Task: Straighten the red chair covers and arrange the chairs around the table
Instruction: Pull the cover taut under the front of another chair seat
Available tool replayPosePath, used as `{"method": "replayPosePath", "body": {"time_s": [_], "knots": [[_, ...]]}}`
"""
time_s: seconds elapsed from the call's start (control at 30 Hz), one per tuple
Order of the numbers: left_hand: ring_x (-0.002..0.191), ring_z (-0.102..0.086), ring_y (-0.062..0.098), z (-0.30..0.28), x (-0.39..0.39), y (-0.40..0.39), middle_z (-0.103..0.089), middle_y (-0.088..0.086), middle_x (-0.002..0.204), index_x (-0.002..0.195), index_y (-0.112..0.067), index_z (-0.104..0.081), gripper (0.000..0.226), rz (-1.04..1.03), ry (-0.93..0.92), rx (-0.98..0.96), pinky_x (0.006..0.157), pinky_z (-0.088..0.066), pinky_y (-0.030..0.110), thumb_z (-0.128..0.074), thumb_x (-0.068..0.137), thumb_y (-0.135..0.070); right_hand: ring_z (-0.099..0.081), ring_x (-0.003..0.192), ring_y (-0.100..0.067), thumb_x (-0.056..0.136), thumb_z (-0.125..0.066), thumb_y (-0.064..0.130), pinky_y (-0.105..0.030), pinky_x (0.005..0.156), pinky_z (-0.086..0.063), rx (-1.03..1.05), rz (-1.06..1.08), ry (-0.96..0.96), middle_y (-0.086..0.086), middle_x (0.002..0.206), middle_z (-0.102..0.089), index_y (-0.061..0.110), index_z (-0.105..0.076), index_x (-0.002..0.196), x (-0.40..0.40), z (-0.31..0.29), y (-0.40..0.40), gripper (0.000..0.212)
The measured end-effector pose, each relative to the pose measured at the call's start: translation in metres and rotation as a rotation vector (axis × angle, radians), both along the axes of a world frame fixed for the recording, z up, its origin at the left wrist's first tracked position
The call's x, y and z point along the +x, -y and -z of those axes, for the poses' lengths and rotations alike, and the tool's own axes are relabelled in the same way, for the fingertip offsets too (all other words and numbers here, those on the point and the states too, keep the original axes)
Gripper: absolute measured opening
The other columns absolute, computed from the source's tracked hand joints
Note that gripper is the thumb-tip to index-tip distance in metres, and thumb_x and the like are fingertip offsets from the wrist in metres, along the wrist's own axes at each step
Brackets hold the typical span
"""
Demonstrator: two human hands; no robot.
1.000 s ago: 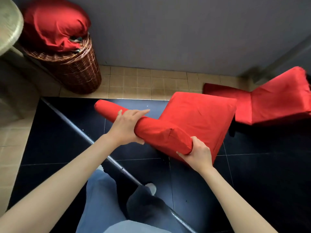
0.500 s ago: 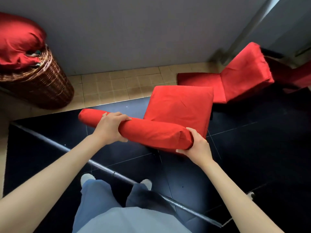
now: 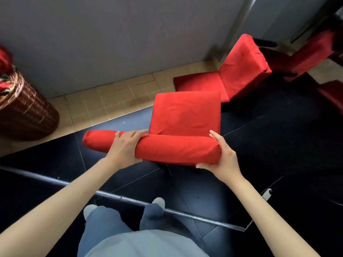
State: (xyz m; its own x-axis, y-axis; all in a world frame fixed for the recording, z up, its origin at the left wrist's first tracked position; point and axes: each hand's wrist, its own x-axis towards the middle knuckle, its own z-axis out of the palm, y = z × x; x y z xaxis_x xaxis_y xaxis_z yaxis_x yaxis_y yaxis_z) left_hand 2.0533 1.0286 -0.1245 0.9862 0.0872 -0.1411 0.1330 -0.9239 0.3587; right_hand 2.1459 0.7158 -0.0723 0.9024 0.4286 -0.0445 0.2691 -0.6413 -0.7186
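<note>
A chair in a red cover (image 3: 185, 115) stands right in front of me, its seat facing away and its padded backrest top (image 3: 174, 149) nearest to me. My left hand (image 3: 126, 147) grips the backrest top left of its middle, fingers over the top and thumb underneath. My right hand (image 3: 220, 156) holds the backrest's right end, fingers curled round the corner. A second red-covered chair (image 3: 239, 69) stands behind it to the right, by the wall. A third red chair (image 3: 311, 52) shows at the far right edge.
A brown wicker basket (image 3: 26, 114) with red cloth (image 3: 4, 58) on top stands at the left by the grey wall (image 3: 111, 38). A metal strip (image 3: 130, 199) crosses the dark floor near my feet. Beige tiles (image 3: 115, 101) run along the wall.
The chair has swung round so its backrest lies nearly level across the view. Both hands kept their hold. The view has turned right; the basket slid left and a third chair appeared.
</note>
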Motion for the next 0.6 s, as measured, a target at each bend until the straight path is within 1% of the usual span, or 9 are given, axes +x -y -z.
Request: {"method": "replayPosePath", "body": {"time_s": [0.07,0.17,0.2,0.23,0.3,0.37,0.4,0.47,0.6], "knots": [[0.117,-0.055,0.026,0.000,0.005,0.004,-0.060,-0.001,0.127,0.134,-0.025,-0.049,0.084,0.053,-0.014,0.035,0.101,-0.032,0.046,-0.081,0.057,-0.041,-0.050,0.125,-0.012,0.041,-0.096,0.033,-0.027,0.104,-0.038,0.042,0.022,-0.003,0.020,0.130,-0.049,0.041,-0.037,0.141,-0.003,-0.004,0.005,0.117],[0.108,-0.059,0.027,-0.005,0.015,0.007,-0.065,-0.002,0.116,0.125,-0.023,-0.055,0.073,0.133,-0.029,0.109,0.095,-0.036,0.042,-0.077,0.059,-0.047,-0.046,0.125,-0.002,0.041,-0.096,0.032,-0.007,0.100,-0.028,0.095,0.062,-0.005,0.022,0.132,-0.047,0.050,-0.034,0.139,-0.007,-0.007,0.008,0.117],[0.105,-0.060,0.027,-0.007,0.018,0.007,-0.066,-0.002,0.112,0.121,-0.023,-0.056,0.070,0.149,-0.029,0.134,0.092,-0.037,0.041,-0.076,0.059,-0.048,-0.044,0.125,0.001,0.042,-0.095,0.031,-0.003,0.098,-0.025,0.104,0.070,0.000,0.022,0.132,-0.047,0.052,-0.032,0.138,-0.009,-0.008,0.007,0.117],[0.103,-0.061,0.027,-0.010,0.021,0.006,-0.066,-0.002,0.108,0.118,-0.023,-0.056,0.066,0.164,-0.023,0.156,0.089,-0.038,0.040,-0.074,0.060,-0.049,-0.043,0.125,0.002,0.042,-0.095,0.030,-0.002,0.098,-0.024,0.106,0.068,0.009,0.022,0.132,-0.047,0.055,-0.030,0.138,-0.011,-0.008,0.006,0.118],[0.098,-0.063,0.027,-0.018,0.029,0.006,-0.067,-0.003,0.102,0.114,-0.023,-0.057,0.061,0.201,-0.014,0.189,0.083,-0.041,0.038,-0.071,0.061,-0.050,-0.041,0.126,0.000,0.045,-0.095,0.029,-0.011,0.102,-0.026,0.082,0.042,0.035,0.019,0.132,-0.046,0.056,-0.030,0.139,-0.015,-0.009,0.004,0.117],[0.094,-0.063,0.027,-0.024,0.036,0.007,-0.068,-0.004,0.099,0.112,-0.024,-0.058,0.058,0.243,-0.014,0.198,0.080,-0.043,0.038,-0.070,0.061,-0.049,-0.044,0.124,-0.006,0.046,-0.095,0.027,-0.024,0.105,-0.032,0.056,0.037,0.072,0.016,0.129,-0.047,0.047,-0.036,0.141,-0.017,-0.008,0.006,0.113],[0.093,-0.064,0.026,-0.026,0.039,0.009,-0.068,-0.005,0.098,0.111,-0.025,-0.058,0.057,0.262,-0.016,0.207,0.079,-0.044,0.038,-0.070,0.062,-0.049,-0.046,0.121,-0.007,0.046,-0.096,0.026,-0.028,0.106,-0.035,0.049,0.051,0.083,0.015,0.126,-0.048,0.042,-0.040,0.141,-0.019,-0.006,0.008,0.111],[0.092,-0.063,0.024,-0.030,0.046,0.013,-0.067,-0.008,0.098,0.112,-0.027,-0.056,0.055,0.302,-0.027,0.258,0.079,-0.045,0.036,-0.068,0.063,-0.049,-0.049,0.115,-0.008,0.045,-0.096,0.026,-0.030,0.105,-0.038,0.046,0.088,0.087,0.014,0.119,-0.050,0.038,-0.045,0.139,-0.025,-0.002,0.014,0.107],[0.089,-0.062,0.021,-0.031,0.052,0.020,-0.066,-0.008,0.096,0.111,-0.028,-0.055,0.048,0.385,-0.028,0.335,0.080,-0.044,0.034,-0.064,0.068,-0.047,-0.050,0.110,-0.004,0.042,-0.096,0.026,-0.025,0.101,-0.038,0.071,0.169,0.079,0.016,0.113,-0.052,0.038,-0.049,0.135,-0.043,0.011,0.023,0.105]]}}
